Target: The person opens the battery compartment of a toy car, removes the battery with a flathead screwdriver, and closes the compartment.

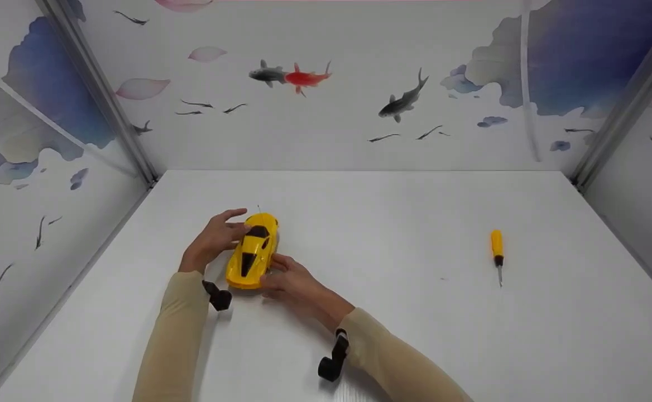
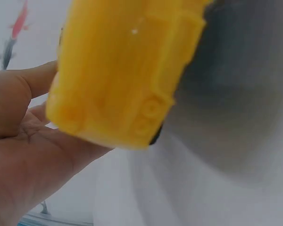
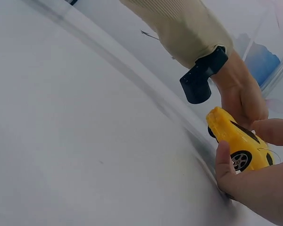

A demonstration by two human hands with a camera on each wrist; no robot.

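Note:
A yellow toy sports car (image 1: 256, 245) with dark windows and a thin antenna is between the two hands, close over the white table. My left hand (image 1: 210, 239) holds it along its left side, with one finger stretched out past it. From the lower right, my right hand (image 1: 298, 286) grips the near right part of the car, thumb and fingers against the body. In the right wrist view, a black wheel with grey spokes (image 3: 241, 161) shows by the thumb. The yellow body (image 2: 113, 70) hides part of the left fingers in the left wrist view.
On the right side of the table (image 1: 387, 223) lies a screwdriver (image 1: 497, 254) with a yellow and black handle, its tip toward the near side. White panels with painted fish (image 1: 308, 78) stand at the back and both sides.

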